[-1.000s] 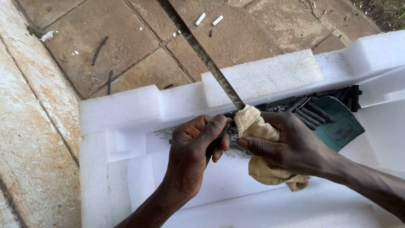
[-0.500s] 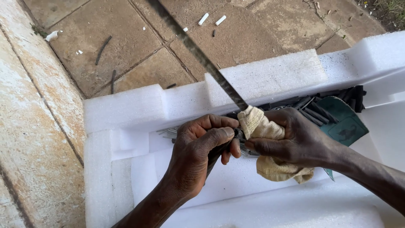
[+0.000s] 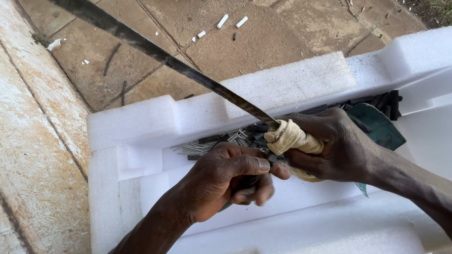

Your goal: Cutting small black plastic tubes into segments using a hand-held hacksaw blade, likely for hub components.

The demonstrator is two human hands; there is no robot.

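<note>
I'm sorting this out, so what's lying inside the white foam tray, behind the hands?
Inside the white foam tray lie thin grey metal rods, black strips and a green piece. The left hand and right hand, gripping a cloth, cover the rest.

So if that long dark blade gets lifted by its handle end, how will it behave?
The blade looks like thin flat metal, so probably stiff, perhaps springy toward its far end. It runs far past the left hand, so likely tip-heavy. The right hand touches it only through a cloth, suggesting a sharp edge.
</note>
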